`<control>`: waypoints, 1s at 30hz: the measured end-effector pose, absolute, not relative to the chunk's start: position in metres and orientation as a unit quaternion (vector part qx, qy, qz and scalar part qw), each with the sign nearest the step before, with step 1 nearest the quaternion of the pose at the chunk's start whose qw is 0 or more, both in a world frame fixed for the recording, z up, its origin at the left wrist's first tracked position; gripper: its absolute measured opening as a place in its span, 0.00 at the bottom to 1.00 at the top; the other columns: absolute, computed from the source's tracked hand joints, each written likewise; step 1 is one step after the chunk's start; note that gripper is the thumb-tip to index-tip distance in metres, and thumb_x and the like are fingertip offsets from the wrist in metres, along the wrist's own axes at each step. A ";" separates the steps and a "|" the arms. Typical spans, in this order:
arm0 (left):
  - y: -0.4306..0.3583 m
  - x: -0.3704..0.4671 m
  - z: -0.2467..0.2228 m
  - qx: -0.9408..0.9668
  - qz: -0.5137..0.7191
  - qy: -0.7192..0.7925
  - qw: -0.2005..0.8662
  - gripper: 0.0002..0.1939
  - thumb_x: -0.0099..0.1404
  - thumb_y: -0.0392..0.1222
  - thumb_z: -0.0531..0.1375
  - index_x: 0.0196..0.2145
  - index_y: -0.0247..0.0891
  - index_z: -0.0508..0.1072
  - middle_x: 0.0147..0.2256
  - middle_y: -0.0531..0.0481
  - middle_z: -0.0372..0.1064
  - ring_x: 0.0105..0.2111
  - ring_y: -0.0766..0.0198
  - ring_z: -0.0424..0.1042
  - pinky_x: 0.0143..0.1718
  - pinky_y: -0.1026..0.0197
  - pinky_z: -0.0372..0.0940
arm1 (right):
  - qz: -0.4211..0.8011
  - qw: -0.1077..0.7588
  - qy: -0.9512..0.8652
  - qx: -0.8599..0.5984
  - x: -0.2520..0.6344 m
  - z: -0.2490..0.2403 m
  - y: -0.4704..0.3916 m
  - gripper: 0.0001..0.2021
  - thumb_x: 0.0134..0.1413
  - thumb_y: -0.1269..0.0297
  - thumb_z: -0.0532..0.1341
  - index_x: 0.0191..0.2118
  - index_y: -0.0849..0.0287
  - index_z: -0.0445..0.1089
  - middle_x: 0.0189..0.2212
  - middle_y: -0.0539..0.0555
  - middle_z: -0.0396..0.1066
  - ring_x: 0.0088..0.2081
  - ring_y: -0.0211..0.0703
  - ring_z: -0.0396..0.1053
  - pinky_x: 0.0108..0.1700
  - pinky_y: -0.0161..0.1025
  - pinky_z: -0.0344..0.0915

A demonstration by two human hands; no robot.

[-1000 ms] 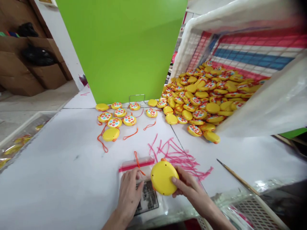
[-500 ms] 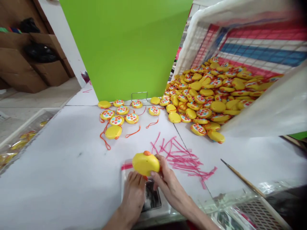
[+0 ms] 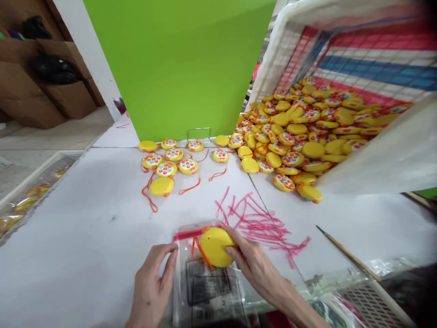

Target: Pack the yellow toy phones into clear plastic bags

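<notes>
While our right hand [image 3: 254, 264] grips the smooth, rounded yellow toy [image 3: 215, 246] at the glossy clear bag [image 3: 208, 278] mouth, our left hand [image 3: 152, 284] pinches the bag's edge.

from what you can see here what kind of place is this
Probably a small toy packing workshop. A tipped basket spills a heap of identical yellow toys onto the white table, and the hands, left and right, hold one yellow toy at a clear zip bag.
</notes>
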State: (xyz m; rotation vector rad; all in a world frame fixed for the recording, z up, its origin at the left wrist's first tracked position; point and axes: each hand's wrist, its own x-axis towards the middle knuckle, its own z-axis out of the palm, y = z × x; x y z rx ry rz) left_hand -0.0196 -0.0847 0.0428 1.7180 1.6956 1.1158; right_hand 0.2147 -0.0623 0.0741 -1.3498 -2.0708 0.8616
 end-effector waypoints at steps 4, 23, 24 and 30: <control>-0.072 -0.014 0.044 0.495 0.360 0.608 0.506 0.18 0.61 0.55 0.54 0.35 0.37 0.71 0.28 0.49 0.74 0.28 0.59 0.74 0.29 0.61 0.67 | 0.317 0.264 -0.764 -0.495 0.213 0.076 -0.062 0.20 0.63 0.65 0.48 0.60 0.56 0.55 0.42 0.57 0.73 0.37 0.45 0.72 0.39 0.38 0.66; -0.076 0.016 0.042 0.440 0.366 0.531 0.625 0.12 0.61 0.46 0.55 0.32 0.35 0.71 0.28 0.48 0.73 0.31 0.60 0.72 0.34 0.61 0.65 | 0.119 0.093 -0.870 -0.469 0.175 0.076 -0.052 0.05 0.57 0.71 0.59 0.30 0.58 0.69 0.28 0.49 0.71 0.30 0.38 0.69 0.28 0.33 0.54; -0.076 0.017 0.044 0.443 0.367 0.524 0.628 0.12 0.61 0.46 0.55 0.31 0.35 0.72 0.27 0.49 0.72 0.30 0.61 0.70 0.33 0.62 0.64 | 0.117 0.092 -0.873 -0.464 0.171 0.075 -0.053 0.05 0.57 0.71 0.59 0.31 0.58 0.68 0.28 0.49 0.71 0.30 0.39 0.69 0.28 0.34 0.54; -0.074 0.024 0.053 0.526 0.349 0.561 0.535 0.12 0.60 0.42 0.53 0.23 0.36 0.68 0.21 0.52 0.65 0.24 0.63 0.64 0.25 0.64 0.59 | 0.071 0.089 -0.899 -0.424 0.154 0.070 -0.053 0.04 0.53 0.74 0.60 0.30 0.60 0.66 0.28 0.51 0.71 0.27 0.40 0.67 0.25 0.36 0.53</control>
